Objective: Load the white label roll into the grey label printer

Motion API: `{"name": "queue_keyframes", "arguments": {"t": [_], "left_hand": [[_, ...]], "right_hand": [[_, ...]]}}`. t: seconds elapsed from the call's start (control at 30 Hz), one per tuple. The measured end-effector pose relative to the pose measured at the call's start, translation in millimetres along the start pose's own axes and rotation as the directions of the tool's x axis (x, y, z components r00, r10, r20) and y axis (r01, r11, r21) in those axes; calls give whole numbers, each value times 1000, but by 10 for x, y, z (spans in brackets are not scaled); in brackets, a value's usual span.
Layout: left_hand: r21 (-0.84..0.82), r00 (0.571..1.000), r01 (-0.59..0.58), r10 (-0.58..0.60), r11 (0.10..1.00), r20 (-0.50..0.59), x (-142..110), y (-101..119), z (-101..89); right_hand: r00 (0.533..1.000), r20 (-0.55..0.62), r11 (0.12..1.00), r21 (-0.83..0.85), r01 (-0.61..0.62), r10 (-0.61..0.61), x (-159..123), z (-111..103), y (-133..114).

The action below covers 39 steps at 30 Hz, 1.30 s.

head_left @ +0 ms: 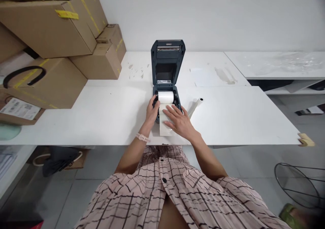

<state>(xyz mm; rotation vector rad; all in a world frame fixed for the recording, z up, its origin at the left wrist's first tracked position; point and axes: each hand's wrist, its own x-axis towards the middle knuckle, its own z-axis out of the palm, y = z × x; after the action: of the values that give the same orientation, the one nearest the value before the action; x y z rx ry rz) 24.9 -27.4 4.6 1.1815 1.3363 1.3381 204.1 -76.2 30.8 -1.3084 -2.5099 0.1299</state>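
A dark label printer [166, 61] stands on the white table with its lid tipped up and back. Inside it sits a roll of white labels [166, 97], and a strip of label paper [165, 129] runs from it over the front toward me. My left hand [151, 110] rests at the printer's left side, thumb over its edge and fingers apart around the body. My right hand [179, 119] lies flat on the strip and the printer's right front, fingers spread. Just right of the printer lies a thin white paper roll [196, 106] with a dark core.
Cardboard boxes [50, 29] are stacked at the left, with a black band [25, 70] on them. The white table [228, 120] ends close before my body, with a tan corner guard [306, 140] at its right. A wall [203, 16] rises behind.
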Motion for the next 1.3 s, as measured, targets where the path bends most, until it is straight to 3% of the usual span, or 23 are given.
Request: {"name": "queue_keyframes", "arguments": {"t": [0.13,0.2,0.27,0.33,0.43,0.53,0.63,0.73,0.87,0.97,1.03,1.17,1.3], "left_hand": [[-10,999,27,-26,1000,39,-354,115,4],[-8,998,24,-24,1000,51,-390,121,-3],[4,998,42,-42,999,55,-358,93,-11],[14,997,61,-62,998,52,-315,54,-17],[20,995,90,-91,996,50,-301,38,-30],[43,986,156,-158,987,53,-367,78,-47],[45,980,192,-194,980,46,-481,82,-70],[11,976,213,-213,977,51,-603,19,-127],[-60,979,186,-191,981,-74,-675,7,-261],[-79,982,87,-99,993,-163,-608,129,-306],[-56,985,55,-63,997,-158,-535,225,-269],[-51,984,145,-149,988,-102,-430,293,-111],[-118,973,233,-231,965,31,-417,184,-53]], "right_hand": [[1000,23,998,65,-5,3,-54,-37,-5],[999,43,983,180,26,-34,-27,-140,86],[998,-28,939,340,58,-51,119,-315,248],[976,-213,877,475,70,37,435,-529,470],[875,-418,805,590,56,245,1194,-823,856],[882,-322,655,756,22,343,1998,-1009,1171],[913,-199,544,839,-30,357,2397,-1079,1264],[880,-321,596,801,56,349,2164,-1050,1087],[790,-490,683,720,128,368,1226,-857,577],[824,-448,742,669,52,346,578,-565,279],[842,-383,748,663,-36,379,321,-324,217],[848,-121,591,766,-251,516,197,94,298],[869,94,355,887,-295,486,209,263,354]]}}
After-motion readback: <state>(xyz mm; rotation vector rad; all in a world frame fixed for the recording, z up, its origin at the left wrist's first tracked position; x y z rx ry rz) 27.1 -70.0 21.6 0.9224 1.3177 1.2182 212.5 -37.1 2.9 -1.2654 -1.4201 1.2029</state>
